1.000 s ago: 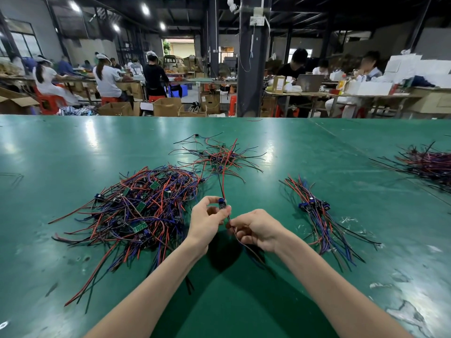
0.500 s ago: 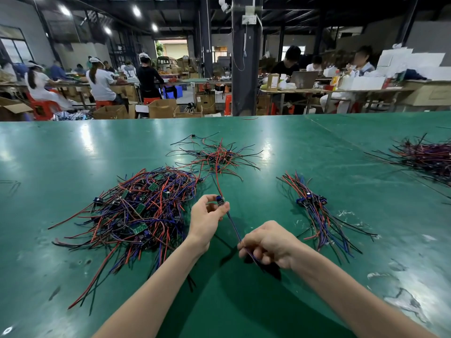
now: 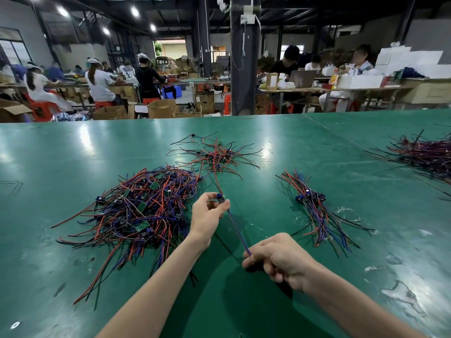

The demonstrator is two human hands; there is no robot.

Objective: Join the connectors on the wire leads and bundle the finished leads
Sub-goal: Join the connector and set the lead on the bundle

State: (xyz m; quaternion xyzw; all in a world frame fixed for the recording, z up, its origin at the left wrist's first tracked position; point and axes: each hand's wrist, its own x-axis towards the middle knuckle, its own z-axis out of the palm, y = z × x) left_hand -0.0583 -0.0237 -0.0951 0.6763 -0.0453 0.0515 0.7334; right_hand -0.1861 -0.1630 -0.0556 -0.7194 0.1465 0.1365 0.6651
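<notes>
Pinched between thumb + fingertips of L hand (image 3: 207, 215): small blue connector (image 3: 220, 199), held up above the green table (image 3: 73, 154), approx. centre of view. Running from it down + right, pulled straight: a purple-blue lead (image 3: 238, 230), far end gripped in R hand (image 3: 280, 261), fingers curled round it, fist lower + nearer the body. Going up from the connector: a red wire (image 3: 215, 174) toward a small loose heap (image 3: 217, 157) further back. Left of L hand, lying on the table: big heap (image 3: 146, 206) of red, blue + black wires w/ little green boards (image 3: 142, 225) mixed in. Right of both hands, apart from them: neater bundle (image 3: 314, 215) of leads, blue plugs (image 3: 302, 198) grouped near its top. At far right edge: another dark heap (image 3: 424, 154). Beyond the table: people (image 3: 100, 86) at work, cardboard boxes (image 3: 161, 108), a dark pillar (image 3: 244, 69).
</notes>
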